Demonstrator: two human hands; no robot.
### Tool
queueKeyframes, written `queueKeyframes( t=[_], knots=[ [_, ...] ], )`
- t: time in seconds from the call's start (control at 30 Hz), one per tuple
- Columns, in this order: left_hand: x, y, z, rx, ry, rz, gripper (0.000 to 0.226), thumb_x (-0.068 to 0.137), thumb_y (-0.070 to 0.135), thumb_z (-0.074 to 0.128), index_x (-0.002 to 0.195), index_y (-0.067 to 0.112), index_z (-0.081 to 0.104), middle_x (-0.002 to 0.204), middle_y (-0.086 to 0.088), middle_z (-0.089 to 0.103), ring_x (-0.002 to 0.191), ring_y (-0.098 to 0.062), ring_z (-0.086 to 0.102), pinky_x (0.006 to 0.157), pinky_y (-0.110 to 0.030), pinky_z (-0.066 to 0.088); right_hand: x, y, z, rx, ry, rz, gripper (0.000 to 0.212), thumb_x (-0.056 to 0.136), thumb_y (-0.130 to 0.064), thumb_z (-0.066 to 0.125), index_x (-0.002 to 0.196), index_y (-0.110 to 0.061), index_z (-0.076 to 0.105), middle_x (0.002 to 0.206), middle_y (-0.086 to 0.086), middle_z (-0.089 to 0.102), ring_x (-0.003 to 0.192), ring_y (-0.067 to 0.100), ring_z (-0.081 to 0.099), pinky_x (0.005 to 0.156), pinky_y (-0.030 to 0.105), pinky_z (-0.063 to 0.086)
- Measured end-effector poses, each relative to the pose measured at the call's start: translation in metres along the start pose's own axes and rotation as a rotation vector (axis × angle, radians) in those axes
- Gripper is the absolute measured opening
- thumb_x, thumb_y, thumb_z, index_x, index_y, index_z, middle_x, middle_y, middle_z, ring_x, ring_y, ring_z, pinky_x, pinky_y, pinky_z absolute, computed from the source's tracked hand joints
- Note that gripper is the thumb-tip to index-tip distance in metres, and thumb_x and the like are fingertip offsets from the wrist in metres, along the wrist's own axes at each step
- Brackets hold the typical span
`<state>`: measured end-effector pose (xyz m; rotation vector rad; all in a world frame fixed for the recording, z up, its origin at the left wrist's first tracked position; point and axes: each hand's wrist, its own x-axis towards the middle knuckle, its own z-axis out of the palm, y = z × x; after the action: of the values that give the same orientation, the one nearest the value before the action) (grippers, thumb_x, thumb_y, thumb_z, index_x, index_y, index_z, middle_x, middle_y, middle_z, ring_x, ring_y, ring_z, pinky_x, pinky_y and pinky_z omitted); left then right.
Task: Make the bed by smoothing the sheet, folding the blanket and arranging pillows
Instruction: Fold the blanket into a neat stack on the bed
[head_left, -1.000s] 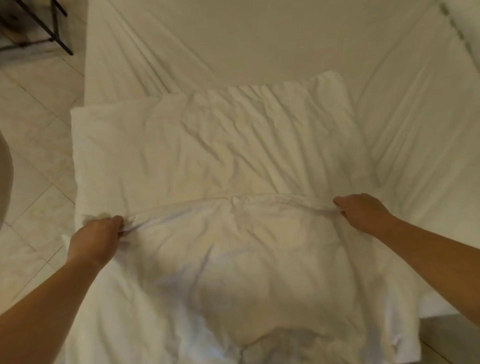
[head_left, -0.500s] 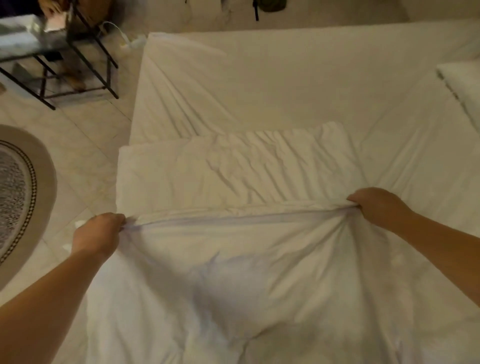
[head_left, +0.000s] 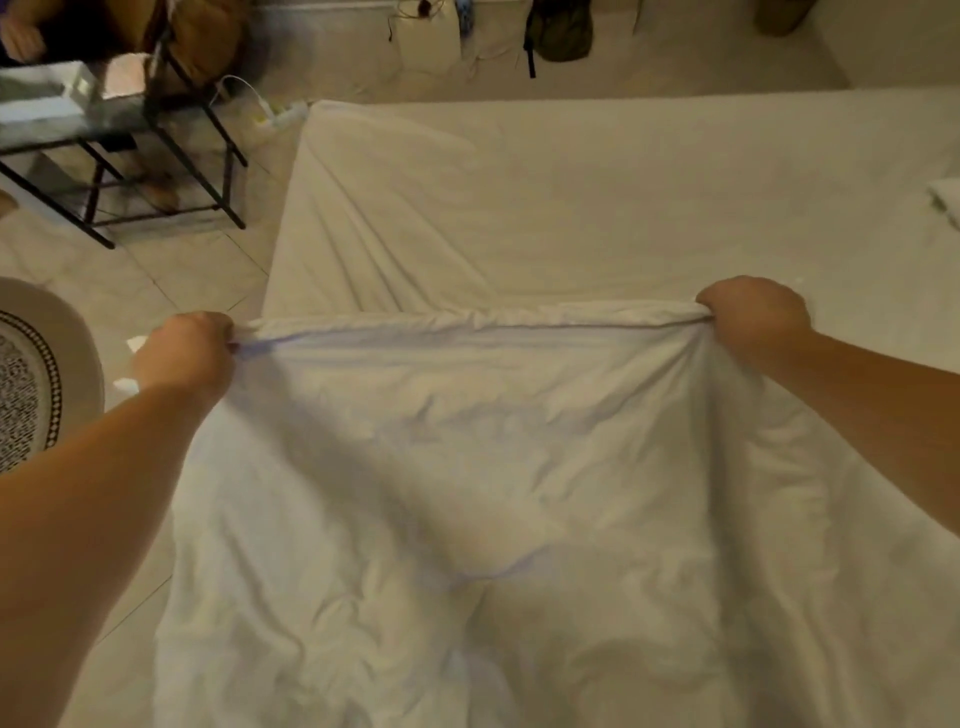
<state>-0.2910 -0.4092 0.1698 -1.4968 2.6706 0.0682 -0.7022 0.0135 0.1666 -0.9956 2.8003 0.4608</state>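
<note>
Left hand (head_left: 182, 353): fist, back of hand upward, fingers curled under and gripping the folded edge of the blanket (head_left: 467, 441) at its left end.
Left forearm (head_left: 88, 493): bare, extended forward and upward from the lower left corner of the view, wrist straight.
Right hand (head_left: 753, 312): fist, knuckles upward, fingers closed over the same edge at its right end, slightly farther forward than the left.
Right forearm (head_left: 883, 395): bare, entering from the right edge, angled inward.
Both arms: spread wide apart.

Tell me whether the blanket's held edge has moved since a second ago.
Yes. The blanket edge has gone forward across the sheet, away from the person, toward the bed's far side.
</note>
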Motion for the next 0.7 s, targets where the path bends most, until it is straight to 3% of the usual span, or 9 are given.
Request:
queueKeyframes(
  t=[0.1, 0.2, 0.27, 0.33, 0.4, 0.5, 0.6, 0.7],
  knots=[
    [0.020, 0.006, 0.033, -0.030, 0.052, -0.029, 0.011, 0.091, 0.008, 0.060, 0.090, 0.011, 0.071, 0.086, -0.018, 0.064, 0.082, -0.039, 0.057, 0.069, -0.047, 0.052, 0.017, -0.012, 0.024, -0.056, 0.035, 0.058, 0.025, 0.086, -0.004, 0.051, 0.091, -0.022, 0.068, 0.091, 0.007, 0.065, 0.087, 0.032, 0.062, 0.073, 0.035, 0.050],
    [0.016, 0.013, 0.073, 0.015, 0.193, -0.027, 0.024, 0.091, 0.006, 0.057, 0.112, 0.007, 0.067, 0.114, -0.021, 0.061, 0.104, -0.046, 0.052, 0.082, -0.054, 0.051, 0.025, -0.026, 0.052, -0.044, 0.272, 0.050, 0.023, 0.087, -0.002, 0.055, 0.107, -0.010, 0.065, 0.102, 0.018, 0.062, 0.094, 0.040, 0.054, 0.081, 0.047, 0.045],
    [0.002, 0.030, 0.099, -0.042, 0.281, -0.015, 0.032, 0.095, 0.013, 0.054, 0.126, 0.010, 0.059, 0.132, -0.019, 0.054, 0.115, -0.046, 0.048, 0.086, -0.055, 0.049, 0.024, -0.046, 0.068, 0.012, 0.371, 0.020, 0.035, 0.090, -0.014, 0.058, 0.125, -0.011, 0.054, 0.117, 0.019, 0.055, 0.102, 0.041, 0.050, 0.084, 0.050, 0.041],
    [-0.019, 0.054, 0.126, -0.125, 0.266, 0.070, 0.036, 0.101, 0.027, 0.050, 0.135, 0.017, 0.055, 0.140, -0.014, 0.052, 0.121, -0.043, 0.047, 0.086, -0.054, 0.049, 0.017, -0.077, 0.084, 0.077, 0.351, -0.045, 0.047, 0.095, -0.033, 0.052, 0.139, -0.018, 0.043, 0.127, 0.016, 0.051, 0.108, 0.040, 0.049, 0.085, 0.050, 0.041],
    [-0.039, 0.071, 0.161, -0.148, 0.140, 0.193, 0.045, 0.105, 0.038, 0.044, 0.147, 0.024, 0.048, 0.149, -0.013, 0.048, 0.132, -0.038, 0.044, 0.100, -0.052, 0.046, 0.008, -0.109, 0.110, 0.130, 0.275, -0.061, 0.058, 0.097, -0.047, 0.042, 0.149, -0.023, 0.034, 0.138, 0.013, 0.049, 0.117, 0.039, 0.049, 0.093, 0.051, 0.042],
    [-0.045, 0.074, 0.215, -0.102, -0.079, 0.204, 0.058, 0.107, 0.056, 0.021, 0.161, 0.036, 0.017, 0.168, -0.006, 0.023, 0.154, -0.032, 0.021, 0.125, -0.049, 0.020, 0.007, -0.141, 0.158, 0.225, 0.077, -0.030, 0.068, 0.098, -0.059, 0.028, 0.158, -0.030, 0.015, 0.158, 0.012, 0.032, 0.140, 0.037, 0.035, 0.113, 0.059, 0.029],
    [-0.033, 0.071, 0.250, -0.097, -0.086, 0.176, 0.062, 0.105, 0.060, 0.012, 0.162, 0.037, 0.004, 0.171, -0.002, 0.011, 0.158, -0.029, 0.008, 0.127, -0.049, 0.008, 0.017, -0.159, 0.200, 0.316, -0.025, 0.022, 0.069, 0.100, -0.065, 0.017, 0.159, -0.033, 0.004, 0.167, 0.007, 0.012, 0.151, 0.033, 0.016, 0.119, 0.063, 0.011],
    [-0.027, 0.075, 0.275, -0.100, -0.040, 0.164, 0.061, 0.106, 0.057, 0.016, 0.162, 0.037, 0.004, 0.171, -0.001, 0.009, 0.158, -0.029, 0.007, 0.128, -0.047, 0.004, 0.022, -0.175, 0.228, 0.320, 0.029, 0.048, 0.067, 0.102, -0.063, 0.015, 0.159, -0.032, 0.002, 0.167, 0.007, 0.010, 0.152, 0.033, 0.012, 0.119, 0.064, 0.008]
  ],
)
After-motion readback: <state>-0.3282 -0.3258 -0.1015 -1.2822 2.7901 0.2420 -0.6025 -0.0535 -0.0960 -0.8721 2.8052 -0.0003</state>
